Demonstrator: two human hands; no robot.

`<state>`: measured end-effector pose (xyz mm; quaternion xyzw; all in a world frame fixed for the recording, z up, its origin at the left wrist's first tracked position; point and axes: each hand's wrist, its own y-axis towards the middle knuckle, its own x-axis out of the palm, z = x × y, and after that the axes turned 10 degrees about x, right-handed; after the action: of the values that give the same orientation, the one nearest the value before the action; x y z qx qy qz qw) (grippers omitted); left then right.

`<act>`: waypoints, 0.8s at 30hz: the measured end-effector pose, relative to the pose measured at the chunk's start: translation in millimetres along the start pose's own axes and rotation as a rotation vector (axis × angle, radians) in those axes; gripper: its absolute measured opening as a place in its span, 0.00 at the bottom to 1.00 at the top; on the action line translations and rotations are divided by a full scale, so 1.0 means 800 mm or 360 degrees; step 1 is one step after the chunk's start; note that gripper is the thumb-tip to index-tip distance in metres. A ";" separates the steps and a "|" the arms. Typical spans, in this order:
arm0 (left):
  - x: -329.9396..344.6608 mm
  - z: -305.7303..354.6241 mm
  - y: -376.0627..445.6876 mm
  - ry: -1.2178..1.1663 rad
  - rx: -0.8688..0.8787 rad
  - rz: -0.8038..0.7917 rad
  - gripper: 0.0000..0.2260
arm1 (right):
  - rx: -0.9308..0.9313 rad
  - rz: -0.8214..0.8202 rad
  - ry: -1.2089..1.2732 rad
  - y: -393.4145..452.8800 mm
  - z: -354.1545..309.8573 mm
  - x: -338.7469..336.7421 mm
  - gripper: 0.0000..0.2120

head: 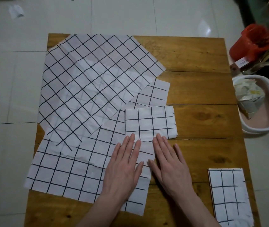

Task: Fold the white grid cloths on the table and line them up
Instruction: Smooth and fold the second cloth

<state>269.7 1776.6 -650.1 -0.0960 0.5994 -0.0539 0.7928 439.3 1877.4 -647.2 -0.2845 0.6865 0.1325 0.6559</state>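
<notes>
On the wooden table:
Folded white grid cloth: mid-table, fingertips touching its near edge.
Left hand: flat, fingers straight, on unfolded white grid cloth.
Right hand: flat, fingers straight.
Second folded grid cloth: near right corner.

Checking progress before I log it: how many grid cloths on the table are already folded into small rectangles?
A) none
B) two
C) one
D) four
B: one folded cloth lies at the fingertips of both hands, another folded cloth at the table's near right corner; the rest lie spread open.
</notes>
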 end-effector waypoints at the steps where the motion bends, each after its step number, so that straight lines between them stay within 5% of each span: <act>1: 0.000 -0.001 -0.001 0.0007 0.0004 -0.0011 0.32 | 0.0022 0.0004 -0.0008 -0.001 0.002 0.000 0.34; 9: -0.001 -0.001 -0.003 0.0029 0.0001 -0.0039 0.35 | 0.0309 0.0070 0.0001 -0.003 0.013 0.002 0.33; 24: -0.008 0.007 -0.002 0.0050 -0.0023 -0.0021 0.36 | 0.0413 0.0195 0.0182 0.004 -0.001 -0.008 0.28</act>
<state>273.5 1777.1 -642.7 -0.1048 0.6115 -0.0561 0.7823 436.4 1880.9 -641.3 -0.1621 0.7502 0.0660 0.6376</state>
